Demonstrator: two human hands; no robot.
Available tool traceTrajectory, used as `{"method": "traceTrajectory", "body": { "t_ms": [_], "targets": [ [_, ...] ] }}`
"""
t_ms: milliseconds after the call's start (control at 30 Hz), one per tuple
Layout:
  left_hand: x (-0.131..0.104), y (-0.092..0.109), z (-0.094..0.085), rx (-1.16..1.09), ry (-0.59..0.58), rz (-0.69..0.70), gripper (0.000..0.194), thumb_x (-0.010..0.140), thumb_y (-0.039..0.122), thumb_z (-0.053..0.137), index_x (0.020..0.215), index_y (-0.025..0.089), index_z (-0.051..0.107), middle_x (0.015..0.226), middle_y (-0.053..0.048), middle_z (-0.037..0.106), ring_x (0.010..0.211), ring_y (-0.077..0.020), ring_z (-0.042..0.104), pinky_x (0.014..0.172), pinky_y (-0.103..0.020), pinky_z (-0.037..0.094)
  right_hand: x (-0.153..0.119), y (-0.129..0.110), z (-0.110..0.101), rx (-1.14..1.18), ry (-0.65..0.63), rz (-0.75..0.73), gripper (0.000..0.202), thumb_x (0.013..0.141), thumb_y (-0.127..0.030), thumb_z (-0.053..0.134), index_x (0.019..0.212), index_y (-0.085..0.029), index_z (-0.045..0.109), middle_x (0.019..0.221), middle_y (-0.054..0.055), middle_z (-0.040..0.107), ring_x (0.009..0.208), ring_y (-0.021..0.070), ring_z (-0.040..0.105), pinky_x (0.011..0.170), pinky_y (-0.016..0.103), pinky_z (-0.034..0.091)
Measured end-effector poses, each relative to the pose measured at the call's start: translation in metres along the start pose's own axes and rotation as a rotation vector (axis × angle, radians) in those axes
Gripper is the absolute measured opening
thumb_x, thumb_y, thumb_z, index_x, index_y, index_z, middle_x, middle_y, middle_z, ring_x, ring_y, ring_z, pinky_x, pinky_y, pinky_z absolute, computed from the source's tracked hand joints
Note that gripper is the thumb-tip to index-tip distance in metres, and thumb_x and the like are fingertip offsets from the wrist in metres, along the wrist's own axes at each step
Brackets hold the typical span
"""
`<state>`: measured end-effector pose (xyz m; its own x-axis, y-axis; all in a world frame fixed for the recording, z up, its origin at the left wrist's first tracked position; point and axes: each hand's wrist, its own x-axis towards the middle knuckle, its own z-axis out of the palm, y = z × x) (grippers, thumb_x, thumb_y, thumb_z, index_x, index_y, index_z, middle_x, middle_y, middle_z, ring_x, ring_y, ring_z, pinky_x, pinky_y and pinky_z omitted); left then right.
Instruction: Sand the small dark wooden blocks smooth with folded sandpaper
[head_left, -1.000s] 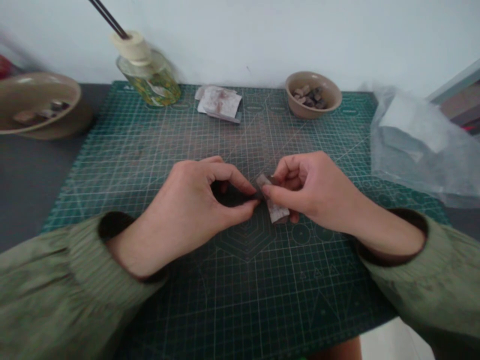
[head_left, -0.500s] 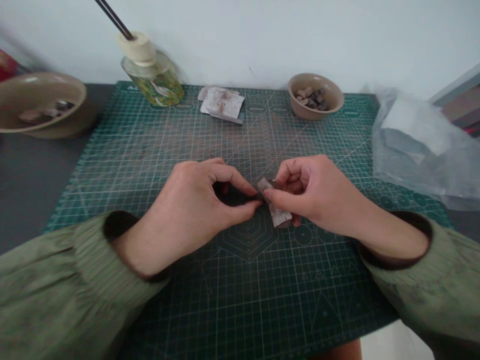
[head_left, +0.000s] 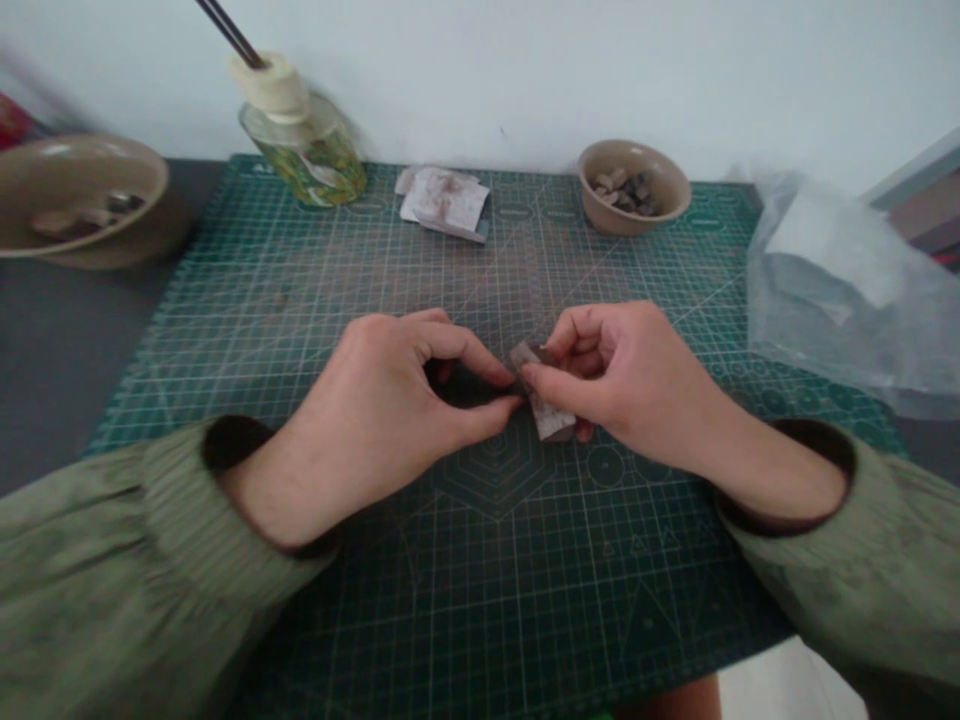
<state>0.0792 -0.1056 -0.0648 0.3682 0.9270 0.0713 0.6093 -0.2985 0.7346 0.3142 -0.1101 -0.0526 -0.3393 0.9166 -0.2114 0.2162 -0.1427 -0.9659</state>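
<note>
My right hand grips a small folded piece of sandpaper, greyish-brown with a worn, pale face, between thumb and fingers. Its thumb presses on the upper face. From the other side, my left hand meets the sandpaper's left edge with thumb and index fingertips pinched together. Whatever small dark piece sits between those fingertips is mostly hidden. Both hands are over the middle of a green cutting mat with white grid lines.
Folded, brown-stained papers lie at the mat's back. Behind the right hand stands a small bowl of brownish chunks. A reed diffuser bottle and larger bowl are at left; a clear plastic bag lies right.
The sandpaper and my right hand have shifted slightly up and left, and the sandpaper has tilted a little. My left hand keeps nearly the same pinch. The camera view has moved slightly.
</note>
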Motion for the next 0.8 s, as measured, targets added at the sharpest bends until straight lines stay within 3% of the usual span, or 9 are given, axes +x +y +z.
{"method": "traceTrajectory", "body": {
  "t_ms": [333,667,800],
  "targets": [
    [0.0005,0.0025,-0.0014,0.009,-0.003,-0.001,0.009,0.083,0.034,0.09,0.092,0.033,0.092,0.09,0.003,0.085,0.08,-0.0194,0.075,0.072,-0.036,0.05,-0.0019,-0.0018,-0.0015,-0.043,-0.035,0.003,0.029,0.086,-0.019,0.094,0.078,-0.019,0.067,0.059,-0.002,0.076,0.044,0.0124,0.069,0.039,0.016,0.051],
    [-0.0005,0.0048,-0.0026,0.025,-0.025,-0.013,0.01,0.085,0.037,0.089,0.094,0.034,0.092,0.094,0.003,0.088,0.091,-0.0233,0.079,0.085,-0.039,0.057,-0.0021,-0.0015,-0.0023,-0.085,-0.002,-0.013,0.031,0.088,-0.028,0.095,0.079,-0.021,0.066,0.061,0.0,0.077,0.046,0.0143,0.071,0.041,0.019,0.053],
    [-0.0001,0.0055,-0.0028,0.037,-0.035,-0.008,0.01,0.086,0.035,0.086,0.095,0.033,0.092,0.095,0.003,0.088,0.092,-0.0224,0.079,0.086,-0.037,0.057,-0.0019,-0.0011,-0.0033,-0.07,-0.042,0.02,0.031,0.086,-0.027,0.096,0.08,-0.02,0.067,0.061,0.0,0.077,0.045,0.0143,0.071,0.04,0.019,0.052]
  ]
}}
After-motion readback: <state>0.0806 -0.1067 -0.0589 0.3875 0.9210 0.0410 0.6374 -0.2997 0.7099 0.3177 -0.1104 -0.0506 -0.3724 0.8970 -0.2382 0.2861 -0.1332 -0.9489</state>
